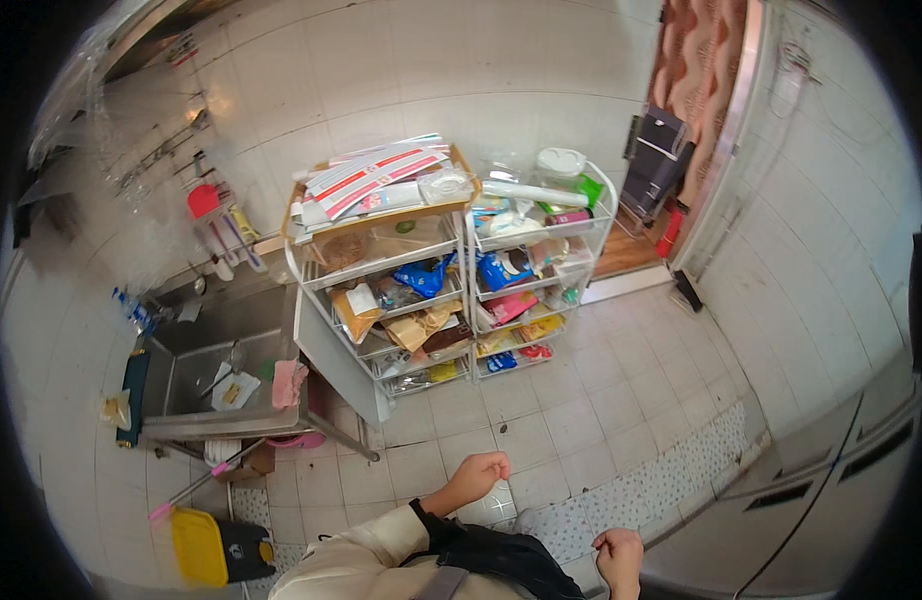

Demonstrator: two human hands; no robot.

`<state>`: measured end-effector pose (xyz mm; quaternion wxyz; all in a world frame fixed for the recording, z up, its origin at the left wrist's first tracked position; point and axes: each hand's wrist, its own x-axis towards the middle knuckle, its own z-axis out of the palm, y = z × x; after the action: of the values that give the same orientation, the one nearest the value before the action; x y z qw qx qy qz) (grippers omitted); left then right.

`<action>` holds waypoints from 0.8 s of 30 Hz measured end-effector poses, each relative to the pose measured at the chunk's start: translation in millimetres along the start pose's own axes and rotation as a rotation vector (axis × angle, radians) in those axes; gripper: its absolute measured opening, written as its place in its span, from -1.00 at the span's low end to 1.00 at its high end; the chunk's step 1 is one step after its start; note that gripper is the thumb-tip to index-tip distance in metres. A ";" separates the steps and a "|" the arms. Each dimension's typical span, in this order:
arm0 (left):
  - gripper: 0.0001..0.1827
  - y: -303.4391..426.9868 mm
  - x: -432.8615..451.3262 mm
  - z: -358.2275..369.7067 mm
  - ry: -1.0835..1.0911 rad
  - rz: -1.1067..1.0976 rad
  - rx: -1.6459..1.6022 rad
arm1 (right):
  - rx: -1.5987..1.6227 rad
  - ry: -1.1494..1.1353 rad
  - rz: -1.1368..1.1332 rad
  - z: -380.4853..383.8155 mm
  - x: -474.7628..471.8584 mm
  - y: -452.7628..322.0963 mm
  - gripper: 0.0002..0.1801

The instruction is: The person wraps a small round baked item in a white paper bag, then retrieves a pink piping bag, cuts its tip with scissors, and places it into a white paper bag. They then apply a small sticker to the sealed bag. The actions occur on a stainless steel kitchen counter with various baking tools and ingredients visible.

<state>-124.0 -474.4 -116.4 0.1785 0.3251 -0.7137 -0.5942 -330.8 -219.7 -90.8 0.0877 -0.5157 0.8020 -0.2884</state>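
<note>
My left hand (476, 478) is raised in front of my body, its fingers curled in and nothing visible in them. A cream sleeve with a dark cuff covers that arm. Lower and further right, my right hand (620, 553) hangs with bent fingers, and no object shows in it. Neither hand touches anything I can make out. Before me stand two white wire storage racks: the left rack (390, 271) has a tray of printed sheets (378, 176) on top, while the right rack (536, 238) carries bags, a roll and a lidded plastic tub (561, 161).
At left is a steel sink (228, 424) with a pink cloth (288, 384) over its edge. Below it are a pink-handled pole (198, 484) and a yellow-lidded bin (198, 547). A folded cart (656, 161) leans by the doorway. Steel cabinets (806, 480) line the right.
</note>
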 end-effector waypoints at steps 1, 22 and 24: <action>-0.82 6.5 3.0 -1.3 0.067 0.006 -0.003 | 0.023 -0.017 -0.031 -2.7 20.3 6.6 -0.87; -0.73 130.4 46.2 -307.6 1.234 0.200 0.552 | 0.221 0.040 -0.522 -12.0 479.8 -80.0 -0.67; -0.73 172.4 64.7 -353.0 1.179 0.300 0.666 | 0.108 0.055 -0.673 -31.1 523.2 -131.1 -0.69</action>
<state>12.1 -762.4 122.5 0.5072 0.5292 -0.6793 -0.0366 -479.5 -706.9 89.2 -0.0068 -0.7381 0.5724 -0.3572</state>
